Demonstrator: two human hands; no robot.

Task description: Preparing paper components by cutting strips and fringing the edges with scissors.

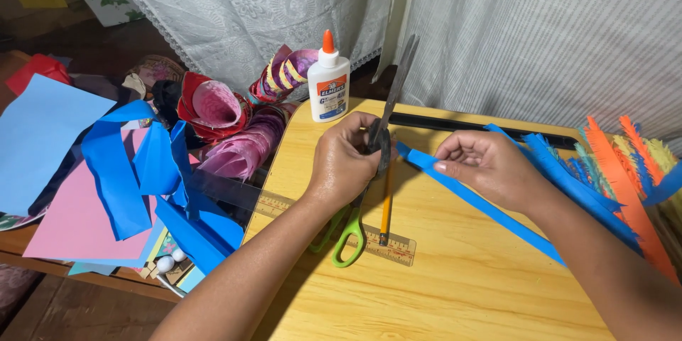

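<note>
My left hand (pixel 348 163) grips green-handled scissors (pixel 349 238), the blades pointing up and away over a small yellow wooden table (pixel 455 291). My right hand (pixel 486 163) pinches a long folded strip of blue paper (pixel 490 209), whose near end meets the scissor blades. A yellow pencil (pixel 386 206) and a clear ruler (pixel 284 207) lie under my left hand.
A white glue bottle with an orange cap (pixel 328 79) stands at the table's back. A black ruler (pixel 455 124) lies along the far edge. Fringed paper strips in orange, blue and green (pixel 625 170) lie at right. Blue and pink sheets (pixel 85 192) and rolled paper cones (pixel 213 106) pile at left.
</note>
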